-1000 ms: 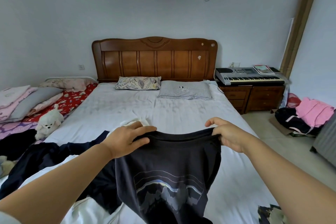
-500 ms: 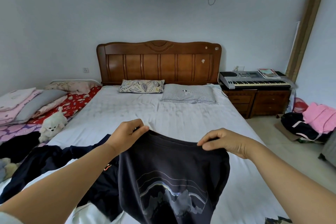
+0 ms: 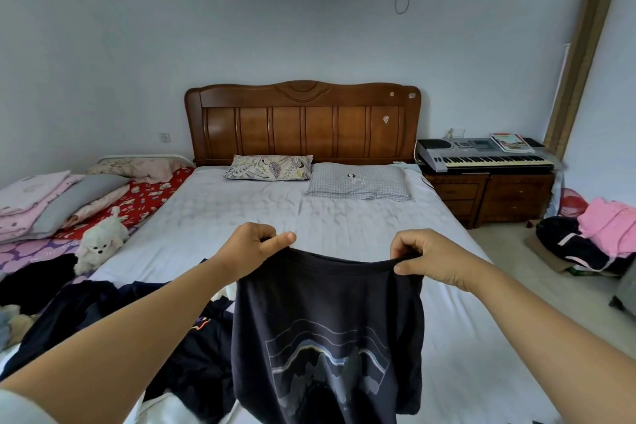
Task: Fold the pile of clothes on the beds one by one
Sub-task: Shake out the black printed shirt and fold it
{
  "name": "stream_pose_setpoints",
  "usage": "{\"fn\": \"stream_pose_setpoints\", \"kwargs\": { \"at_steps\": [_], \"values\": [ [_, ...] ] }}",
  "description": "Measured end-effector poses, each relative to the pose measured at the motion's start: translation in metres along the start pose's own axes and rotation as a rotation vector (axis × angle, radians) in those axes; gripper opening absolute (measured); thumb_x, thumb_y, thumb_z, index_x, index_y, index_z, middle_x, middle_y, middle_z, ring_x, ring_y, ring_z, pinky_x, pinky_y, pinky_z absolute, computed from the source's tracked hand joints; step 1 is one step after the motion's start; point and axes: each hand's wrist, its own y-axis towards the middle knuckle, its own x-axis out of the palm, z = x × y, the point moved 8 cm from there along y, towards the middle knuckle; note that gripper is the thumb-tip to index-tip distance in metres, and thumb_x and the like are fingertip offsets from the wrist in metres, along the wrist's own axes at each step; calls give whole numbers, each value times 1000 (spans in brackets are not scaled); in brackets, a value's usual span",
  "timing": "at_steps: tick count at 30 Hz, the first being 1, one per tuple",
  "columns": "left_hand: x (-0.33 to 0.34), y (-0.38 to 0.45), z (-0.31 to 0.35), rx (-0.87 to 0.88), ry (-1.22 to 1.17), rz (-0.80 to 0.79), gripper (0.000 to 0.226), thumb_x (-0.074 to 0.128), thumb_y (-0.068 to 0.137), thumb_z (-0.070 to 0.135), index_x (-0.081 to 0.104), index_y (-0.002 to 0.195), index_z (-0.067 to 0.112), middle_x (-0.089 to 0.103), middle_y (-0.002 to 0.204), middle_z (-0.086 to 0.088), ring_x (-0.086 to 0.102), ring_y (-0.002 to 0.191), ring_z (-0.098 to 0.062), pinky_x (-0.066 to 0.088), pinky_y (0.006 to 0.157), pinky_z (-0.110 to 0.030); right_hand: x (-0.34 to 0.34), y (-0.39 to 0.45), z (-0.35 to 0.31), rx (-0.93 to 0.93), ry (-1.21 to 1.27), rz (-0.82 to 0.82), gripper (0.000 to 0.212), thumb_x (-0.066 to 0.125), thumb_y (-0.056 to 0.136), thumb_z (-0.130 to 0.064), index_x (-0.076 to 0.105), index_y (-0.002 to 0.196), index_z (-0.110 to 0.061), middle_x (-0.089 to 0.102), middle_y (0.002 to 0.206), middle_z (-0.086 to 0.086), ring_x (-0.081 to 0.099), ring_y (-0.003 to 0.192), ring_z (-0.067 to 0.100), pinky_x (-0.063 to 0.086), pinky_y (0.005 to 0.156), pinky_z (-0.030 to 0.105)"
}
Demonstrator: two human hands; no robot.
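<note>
A dark navy T-shirt with a grey mountain print hangs in the air over the near half of the bed. My left hand pinches its top edge at the left corner. My right hand pinches the top edge at the right corner. The shirt hangs straight down between them, print facing me. A pile of dark clothes lies on the bed's near left part, partly hidden behind my left forearm.
Two pillows lie by the wooden headboard. A second bed at the left carries folded bedding and a white plush dog. A keyboard sits on a cabinet at the right; bags and pink clothes lie on the floor.
Both hands have lifted the T-shirt higher and stretched its top edge taut. My grip has tightened into a pinch at each corner, and my view has tilted upward.
</note>
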Motion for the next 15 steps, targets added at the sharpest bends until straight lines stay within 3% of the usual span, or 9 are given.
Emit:
{"fn": "stream_pose_setpoints", "kwargs": {
  "at_steps": [3, 8, 12, 15],
  "values": [
    [0, 5, 0, -32, -68, -5, 56, 57, 70, 64, 26, 52, 19, 21, 50, 8, 20, 45, -8, 19, 44, -19, 5, 0, 6, 66, 47, -111, 34, 62, 84, 4, 76, 84, -27, 74, 91, -7, 67, 85, 3, 50, 74, 13],
    [-1, 7, -3, -67, -137, 24, 54, 58, 70, 61, 28, 53, 20, 21, 48, 10, 20, 44, -7, 19, 42, -17, -4, -2, 5, 29, 41, -56, 39, 61, 83, 8, 76, 67, -25, 71, 82, -11, 65, 83, 4, 46, 74, 10],
    [-2, 8, -3, -77, -147, 17, 54, 58, 70, 61, 28, 53, 20, 21, 49, 9, 20, 44, -8, 19, 42, -17, -4, -3, 10, 50, 15, -97, 36, 57, 88, 3, 71, 93, -29, 67, 92, -3, 60, 85, 11, 46, 78, 17],
    [-2, 11, -1, -82, -125, 8, 54, 57, 70, 63, 30, 54, 19, 23, 50, 6, 23, 46, -9, 21, 45, -21, -1, -1, 10, 66, 8, -136, 43, 53, 89, 5, 71, 100, -33, 67, 95, -3, 62, 89, 12, 47, 84, 19]
  ]
}}
